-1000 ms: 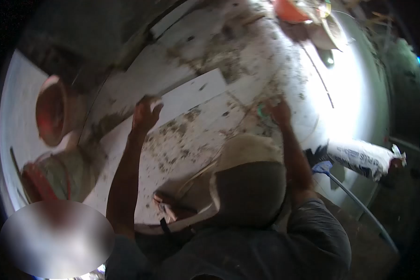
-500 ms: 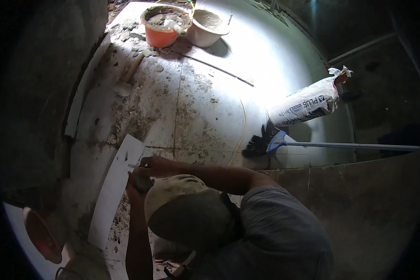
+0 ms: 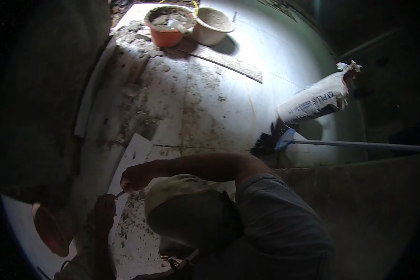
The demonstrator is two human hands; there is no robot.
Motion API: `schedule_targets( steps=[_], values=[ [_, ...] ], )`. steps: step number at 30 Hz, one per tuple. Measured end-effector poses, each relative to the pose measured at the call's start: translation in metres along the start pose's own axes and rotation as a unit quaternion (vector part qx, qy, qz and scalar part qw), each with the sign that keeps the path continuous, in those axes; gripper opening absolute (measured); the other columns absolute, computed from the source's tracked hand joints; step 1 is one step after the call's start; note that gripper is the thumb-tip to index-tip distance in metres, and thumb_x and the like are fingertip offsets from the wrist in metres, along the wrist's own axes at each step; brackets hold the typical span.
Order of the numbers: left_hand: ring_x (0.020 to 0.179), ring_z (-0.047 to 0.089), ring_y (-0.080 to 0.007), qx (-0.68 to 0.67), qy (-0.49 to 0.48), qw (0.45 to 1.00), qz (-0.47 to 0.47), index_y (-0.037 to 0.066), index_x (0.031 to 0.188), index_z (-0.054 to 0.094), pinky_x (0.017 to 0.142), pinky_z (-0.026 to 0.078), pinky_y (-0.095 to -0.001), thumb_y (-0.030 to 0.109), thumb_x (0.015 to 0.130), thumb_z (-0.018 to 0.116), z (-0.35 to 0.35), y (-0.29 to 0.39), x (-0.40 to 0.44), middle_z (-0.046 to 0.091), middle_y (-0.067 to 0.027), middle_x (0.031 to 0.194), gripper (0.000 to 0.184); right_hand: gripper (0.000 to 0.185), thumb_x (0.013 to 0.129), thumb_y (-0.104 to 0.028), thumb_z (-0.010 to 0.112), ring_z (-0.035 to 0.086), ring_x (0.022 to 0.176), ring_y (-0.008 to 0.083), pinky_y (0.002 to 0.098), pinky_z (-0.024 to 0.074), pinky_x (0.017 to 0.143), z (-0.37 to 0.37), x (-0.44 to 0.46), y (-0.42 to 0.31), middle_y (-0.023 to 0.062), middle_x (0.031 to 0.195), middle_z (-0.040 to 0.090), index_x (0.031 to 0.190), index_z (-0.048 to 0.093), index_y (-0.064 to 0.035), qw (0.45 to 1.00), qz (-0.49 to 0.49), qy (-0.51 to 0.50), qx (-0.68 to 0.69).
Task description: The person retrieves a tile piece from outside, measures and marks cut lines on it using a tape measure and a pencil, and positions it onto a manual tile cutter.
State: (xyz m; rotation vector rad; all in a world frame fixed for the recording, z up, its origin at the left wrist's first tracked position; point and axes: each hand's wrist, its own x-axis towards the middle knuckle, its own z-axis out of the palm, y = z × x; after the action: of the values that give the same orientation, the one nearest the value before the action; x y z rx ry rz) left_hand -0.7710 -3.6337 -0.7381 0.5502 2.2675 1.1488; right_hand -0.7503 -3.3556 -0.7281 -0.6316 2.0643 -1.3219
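My right hand (image 3: 136, 177) is closed over the white tile strip (image 3: 137, 148), its fingers round a thin, dark stick-like thing (image 3: 120, 193). That thing points down toward my left hand (image 3: 105, 207). My left hand is closed beside the strip's left edge; what it holds, if anything, is hidden. The strip lies slanted on the dirty floor, partly covered by my right forearm. My own cap (image 3: 186, 205) and grey sleeve (image 3: 270, 200) fill the lower middle of the view.
An orange bucket (image 3: 165, 38) of rubble and a pale bucket (image 3: 204, 35) stand at the top, near a wooden board (image 3: 233, 65). Right are a printed white sack (image 3: 312, 100) and a broom (image 3: 284, 139). A pinkish bucket (image 3: 51, 229) stands lower left. Debris covers floor tiles (image 3: 205, 126).
My hands were close together over the strip. Now my left hand is lower and further left, my right hand slightly left and down. The scene has shifted a little right in the view.
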Motion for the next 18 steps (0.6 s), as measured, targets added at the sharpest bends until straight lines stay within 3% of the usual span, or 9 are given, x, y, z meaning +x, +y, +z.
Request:
schedule_targets(
  steps=[1,3,6,9,10,13,15,16,18],
  values=[
    [0.058,0.048,-0.0096,0.005,0.003,1.0,-0.02,0.002,0.096,0.062,0.05,0.041,-0.0293,0.023,0.097,0.051,-0.008,-0.003,-0.006,0.053,-0.0031,0.074,0.024,0.026,0.09,-0.022,0.054,0.067,0.078,0.0255,0.041,0.0501,0.073,0.002,0.008,-0.004,0.0143,0.08,0.068,0.093,0.066,0.0008,1.0,0.004,-0.008,0.002],
    [0.057,0.048,-0.0102,-0.13,0.0,0.977,-0.171,0.002,0.097,0.062,0.051,0.042,-0.0292,0.023,0.097,0.05,-0.01,0.005,-0.014,0.053,-0.0035,0.073,0.024,0.026,0.091,-0.021,0.054,0.068,0.075,0.0217,0.0391,0.0507,0.069,0.007,0.017,-0.006,0.0133,0.079,0.068,0.089,0.064,0.0024,1.0,0.024,-0.021,0.001],
    [0.057,0.047,-0.0089,-0.091,0.011,0.988,-0.121,0.004,0.1,0.064,0.053,0.042,-0.0283,0.02,0.097,0.05,-0.005,0.034,-0.016,0.053,-0.0002,0.071,0.022,0.024,0.093,-0.02,0.055,0.068,0.071,0.0207,0.037,0.0522,0.064,0.016,0.025,-0.009,0.012,0.08,0.068,0.086,0.06,0.0026,0.969,0.043,0.091,0.224],
    [0.06,0.048,-0.008,-0.135,-0.038,0.982,-0.127,0.003,0.1,0.064,0.055,0.043,-0.0279,0.02,0.096,0.051,-0.002,0.031,-0.019,0.054,0.0011,0.073,0.021,0.02,0.094,-0.018,0.056,0.068,0.07,0.0215,0.0351,0.0547,0.064,0.021,0.035,-0.01,0.0114,0.084,0.068,0.092,0.055,0.0018,0.867,0.011,0.2,0.456],
    [0.061,0.049,-0.0077,-0.17,-0.061,0.974,-0.134,0.003,0.1,0.064,0.055,0.043,-0.0278,0.019,0.096,0.052,0.004,0.026,-0.018,0.054,0.0012,0.074,0.021,0.022,0.095,-0.02,0.058,0.069,0.074,0.0243,0.0357,0.0567,0.067,0.024,0.038,-0.004,0.0125,0.091,0.068,0.104,0.054,0.0003,0.828,-0.004,0.205,0.522],
    [0.065,0.052,-0.0085,-0.165,-0.02,0.982,-0.089,0.003,0.099,0.065,0.059,0.045,-0.0282,0.019,0.096,0.054,0.029,0.004,-0.01,0.057,0.0003,0.077,0.02,0.021,0.094,-0.018,0.06,0.069,0.08,0.0254,0.0377,0.0572,0.073,0.032,0.048,0.022,0.0143,0.093,0.067,0.106,0.056,-0.0017,0.776,-0.097,0.247,0.572],
    [0.071,0.055,-0.0101,-0.167,-0.051,0.98,-0.094,0.004,0.097,0.066,0.066,0.047,-0.0292,0.024,0.096,0.055,0.025,0.009,-0.009,0.061,-0.0006,0.082,0.022,0.017,0.092,-0.014,0.063,0.068,0.088,0.0269,0.0428,0.0562,0.08,0.033,0.049,0.061,0.014,0.095,0.066,0.105,0.06,-0.0041,0.79,-0.236,0.223,0.521],
    [0.073,0.056,-0.0103,-0.151,-0.051,0.985,-0.073,0.004,0.097,0.066,0.068,0.047,-0.0293,0.026,0.096,0.055,0.021,0.023,-0.011,0.063,-0.0013,0.083,0.024,0.018,0.092,-0.014,0.063,0.068,0.089,0.0269,0.0431,0.0566,0.08,0.023,0.042,0.043,0.0132,0.095,0.066,0.107,0.058,-0.0051,0.752,-0.17,0.2,0.605],
    [0.076,0.057,-0.0116,-0.146,-0.016,0.985,-0.095,0.001,0.096,0.067,0.072,0.047,-0.0318,0.029,0.097,0.054,0.015,0.028,-0.012,0.064,-0.0038,0.083,0.031,0.017,0.094,-0.015,0.062,0.068,0.086,0.0255,0.0415,0.0578,0.078,0.012,0.028,0.019,0.0127,0.092,0.066,0.105,0.057,-0.0031,0.744,-0.139,0.252,0.603]
  ],
)
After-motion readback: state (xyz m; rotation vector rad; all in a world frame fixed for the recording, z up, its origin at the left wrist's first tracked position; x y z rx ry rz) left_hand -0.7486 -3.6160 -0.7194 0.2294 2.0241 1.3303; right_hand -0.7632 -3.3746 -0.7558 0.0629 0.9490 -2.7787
